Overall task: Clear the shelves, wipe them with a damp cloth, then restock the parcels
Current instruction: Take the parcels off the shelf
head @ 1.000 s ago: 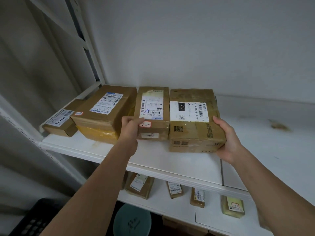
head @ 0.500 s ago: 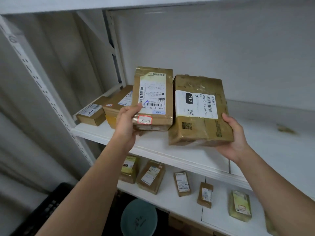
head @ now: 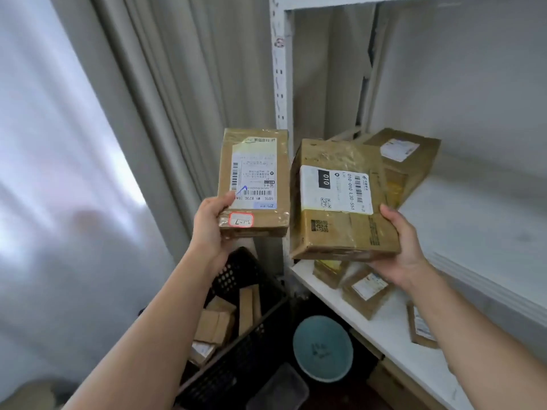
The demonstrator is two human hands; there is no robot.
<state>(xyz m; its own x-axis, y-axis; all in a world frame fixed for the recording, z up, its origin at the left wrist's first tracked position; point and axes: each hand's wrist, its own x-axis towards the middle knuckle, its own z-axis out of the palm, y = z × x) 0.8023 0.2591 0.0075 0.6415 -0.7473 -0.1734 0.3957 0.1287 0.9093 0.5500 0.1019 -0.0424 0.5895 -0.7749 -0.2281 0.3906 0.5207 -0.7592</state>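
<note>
Lying below-left of both gripped parcels, the black crate point(head: 254, 327) is nearest the left hand point(head: 208, 226), which grips the narrow parcel point(head: 254, 182); the wide parcel point(head: 340, 202) is gripped by the right hand point(head: 405, 247).

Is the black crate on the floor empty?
No. The black crate already holds several brown parcels, lying below the left hand.

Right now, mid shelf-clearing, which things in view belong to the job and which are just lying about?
In the job:
- narrow parcel, gripped by the left hand
- wider parcel, gripped by the right hand
- parcel on the upper shelf
- parcels on the lower shelf
- black crate already holding boxes

Lying about:
- teal round lid
- curtain
</note>
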